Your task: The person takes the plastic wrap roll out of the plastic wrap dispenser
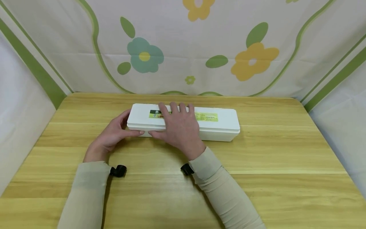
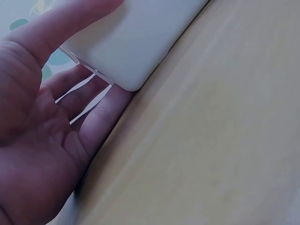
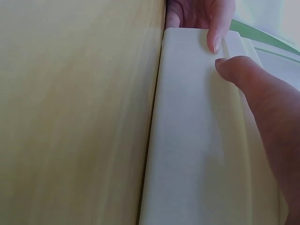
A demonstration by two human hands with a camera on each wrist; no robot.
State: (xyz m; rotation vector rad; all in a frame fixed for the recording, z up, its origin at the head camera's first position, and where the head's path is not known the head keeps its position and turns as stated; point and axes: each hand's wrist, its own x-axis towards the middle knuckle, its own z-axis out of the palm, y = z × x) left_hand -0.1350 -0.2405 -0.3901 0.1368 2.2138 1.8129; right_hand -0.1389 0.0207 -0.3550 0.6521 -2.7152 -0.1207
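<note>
A long white foam box (image 1: 217,136) lies crosswise on the wooden table, its lid (image 1: 227,119) seated on top. A green and yellow label (image 1: 208,117) runs along the lid, partly hidden by the right hand. My left hand (image 1: 115,132) holds the box's left end, thumb along the front wall and the other fingers around the end. Across the lid spans my right hand (image 1: 181,128), fingertips at the far edge and thumb on the front wall close under the lid's rim. Both thumbs (image 3: 232,68) almost meet in the right wrist view.
The wooden table (image 1: 286,152) stretches around the box on all sides. Behind it hangs a white curtain (image 1: 177,41) printed with flowers and leaves. Small black devices (image 1: 118,171) sit at both wrists, on beige sleeves (image 1: 85,194).
</note>
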